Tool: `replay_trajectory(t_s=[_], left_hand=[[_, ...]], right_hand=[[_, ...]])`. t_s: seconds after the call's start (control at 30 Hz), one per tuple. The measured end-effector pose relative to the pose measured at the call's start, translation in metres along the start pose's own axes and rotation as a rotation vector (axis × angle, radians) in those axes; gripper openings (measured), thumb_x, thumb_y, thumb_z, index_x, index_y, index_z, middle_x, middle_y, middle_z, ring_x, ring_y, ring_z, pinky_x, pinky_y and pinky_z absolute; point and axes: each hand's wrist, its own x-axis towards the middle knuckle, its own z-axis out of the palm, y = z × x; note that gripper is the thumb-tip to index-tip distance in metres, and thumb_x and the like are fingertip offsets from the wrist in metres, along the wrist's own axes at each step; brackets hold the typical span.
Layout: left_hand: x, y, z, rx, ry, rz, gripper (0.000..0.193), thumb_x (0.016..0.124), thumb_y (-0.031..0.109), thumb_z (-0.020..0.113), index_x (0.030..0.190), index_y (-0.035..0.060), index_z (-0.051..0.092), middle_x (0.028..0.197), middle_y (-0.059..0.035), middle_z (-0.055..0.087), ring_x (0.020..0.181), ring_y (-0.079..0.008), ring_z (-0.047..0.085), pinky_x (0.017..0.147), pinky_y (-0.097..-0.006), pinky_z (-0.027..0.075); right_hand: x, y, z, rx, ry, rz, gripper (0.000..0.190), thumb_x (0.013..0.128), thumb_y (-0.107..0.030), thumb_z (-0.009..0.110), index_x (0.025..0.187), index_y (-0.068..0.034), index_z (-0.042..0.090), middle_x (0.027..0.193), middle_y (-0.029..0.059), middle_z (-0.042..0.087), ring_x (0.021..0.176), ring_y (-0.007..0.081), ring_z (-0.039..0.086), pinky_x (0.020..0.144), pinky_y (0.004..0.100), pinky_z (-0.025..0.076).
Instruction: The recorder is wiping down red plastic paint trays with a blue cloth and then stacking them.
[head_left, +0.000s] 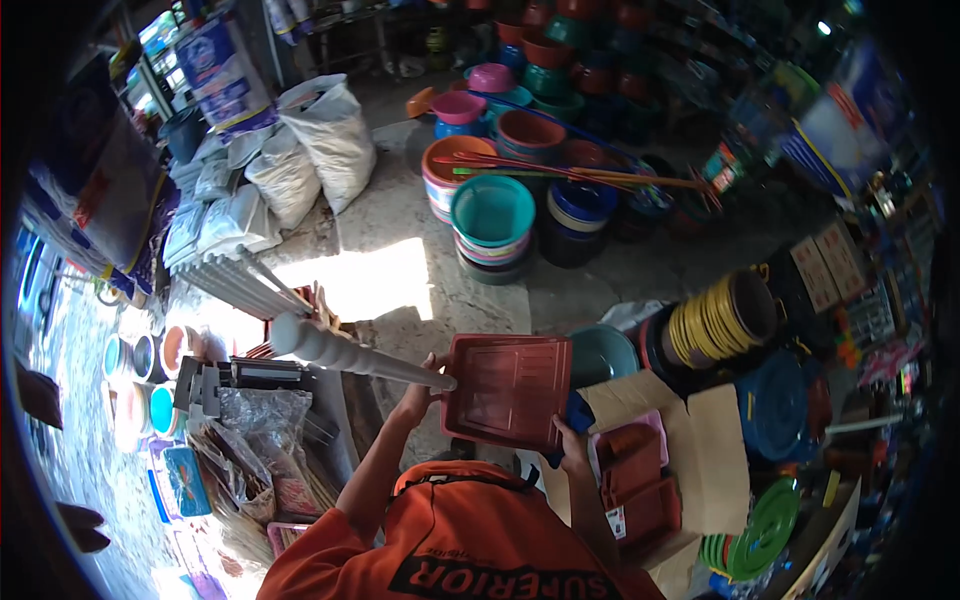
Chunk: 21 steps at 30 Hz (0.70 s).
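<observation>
A shallow red-brown plastic tray (512, 390) is held level in front of my orange shirt. My left hand (415, 397) grips its left side, beside the narrow end of a pale turned post (360, 356); whether the hand touches the post I cannot tell. My right hand (572, 442) holds the tray's lower right corner, next to something dark blue. An open cardboard box (709, 465) stands at the right, with more red-brown plastic trays (649, 510) and a pink-rimmed one inside.
Stacked plastic tubs (493, 214) stand ahead, with long sticks lying across some. White sacks (330, 142) are at the upper left. Yellow-rimmed buckets (712, 322) lie stacked on the right, near a grey-green basin (604, 356). Plastic-wrapped bundles (270, 435) crowd the left.
</observation>
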Motion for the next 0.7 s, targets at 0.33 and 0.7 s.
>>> replay_trajectory(t_s=[0.33, 0.7], left_hand=[[0.041, 0.009, -0.095, -0.003, 0.112, -0.123, 0.06, 0.099, 0.062, 0.032, 0.13, 0.0206, 0.061, 0.118, -0.0043, 0.057, 0.109, -0.0247, 0.051, 0.095, -0.0481, 0.043], [0.172, 0.062, -0.135, -0.032, 0.248, -0.124, 0.073, 0.091, 0.065, 0.047, 0.146, 0.0173, 0.044, 0.131, -0.0096, 0.052, 0.117, -0.0313, 0.051, 0.092, -0.0539, 0.048]], right_hand=[[0.116, 0.02, 0.078, -0.203, -0.049, 0.147, 0.048, 0.085, -0.021, 0.08, 0.126, -0.004, 0.061, 0.117, 0.0073, 0.067, 0.101, 0.0208, 0.067, 0.083, 0.0356, 0.054], [0.312, -0.035, 0.196, -0.364, -0.237, 0.178, 0.05, 0.088, -0.024, 0.074, 0.131, -0.005, 0.06, 0.12, 0.009, 0.066, 0.11, 0.0241, 0.064, 0.094, 0.0405, 0.051]])
